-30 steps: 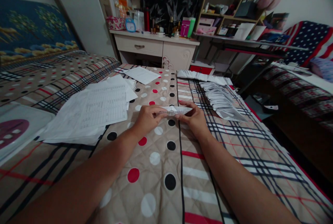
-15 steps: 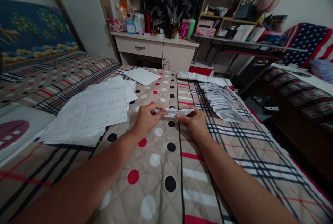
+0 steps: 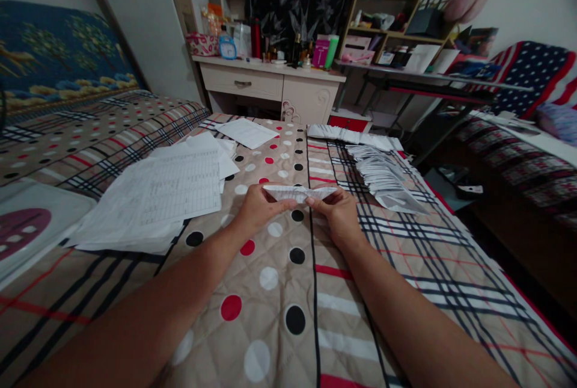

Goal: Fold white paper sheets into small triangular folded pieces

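Observation:
Between my hands, just over the quilted bedspread point(image 3: 269, 243), is a narrow folded strip of printed white paper point(image 3: 301, 194). My left hand point(image 3: 261, 207) pinches its left end, thumb along the near side and fingers behind. The right end is gripped by my right hand point(image 3: 339, 210), its thumb tip pressing near the strip's middle. To the left lies a loose stack of printed paper sheets point(image 3: 175, 186). Folded paper pieces point(image 3: 378, 174) lie overlapped in a row at the right, with another row of folded papers point(image 3: 351, 135) behind them.
One more sheet point(image 3: 247, 133) lies beyond the stack. At the far left is a white item with a purple oval point(image 3: 27, 231). A cream dresser point(image 3: 241, 82) with bottles and boxes stands past the bed's far edge. A desk point(image 3: 433, 75) is at the back right.
My left fingers have shifted on the paper, and the thumb now reaches further right. More of the strip's upper edge shows. My right hand stays nearly in place.

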`<action>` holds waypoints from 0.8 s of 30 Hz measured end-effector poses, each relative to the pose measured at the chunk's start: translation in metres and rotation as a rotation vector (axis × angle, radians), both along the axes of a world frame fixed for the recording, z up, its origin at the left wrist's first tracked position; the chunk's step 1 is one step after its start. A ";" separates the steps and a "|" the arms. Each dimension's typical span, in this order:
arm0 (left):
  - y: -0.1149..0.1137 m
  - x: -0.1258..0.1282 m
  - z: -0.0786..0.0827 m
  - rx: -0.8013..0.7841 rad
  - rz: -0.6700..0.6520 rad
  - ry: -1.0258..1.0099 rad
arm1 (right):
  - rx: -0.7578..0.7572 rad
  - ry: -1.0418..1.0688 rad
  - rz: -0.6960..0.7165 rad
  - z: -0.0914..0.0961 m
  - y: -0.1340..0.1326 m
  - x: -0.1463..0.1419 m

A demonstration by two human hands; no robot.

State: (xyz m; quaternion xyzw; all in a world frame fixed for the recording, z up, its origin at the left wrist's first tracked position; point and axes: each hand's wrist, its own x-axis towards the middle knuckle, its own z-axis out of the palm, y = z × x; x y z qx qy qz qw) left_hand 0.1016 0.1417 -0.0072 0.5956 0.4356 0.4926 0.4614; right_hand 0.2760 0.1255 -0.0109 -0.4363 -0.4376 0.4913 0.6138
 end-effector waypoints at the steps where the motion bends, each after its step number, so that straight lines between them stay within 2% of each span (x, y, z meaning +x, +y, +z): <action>1: 0.000 0.001 0.000 -0.023 0.005 -0.014 | 0.006 0.006 0.005 0.000 0.000 -0.001; 4: -0.001 0.003 -0.002 -0.050 0.029 -0.062 | 0.012 0.039 0.027 0.000 -0.001 -0.005; 10: -0.006 0.011 -0.004 0.000 0.090 -0.138 | 0.019 0.115 0.060 0.001 -0.005 -0.017; 15: -0.009 0.019 -0.003 -0.013 0.148 -0.198 | -0.030 0.175 0.072 0.000 -0.009 -0.024; 20: -0.009 0.020 -0.004 -0.017 0.129 -0.225 | -0.074 0.236 0.054 -0.001 -0.010 -0.025; 24: -0.009 0.019 -0.004 -0.042 0.146 -0.257 | -0.056 0.201 0.051 -0.001 -0.009 -0.025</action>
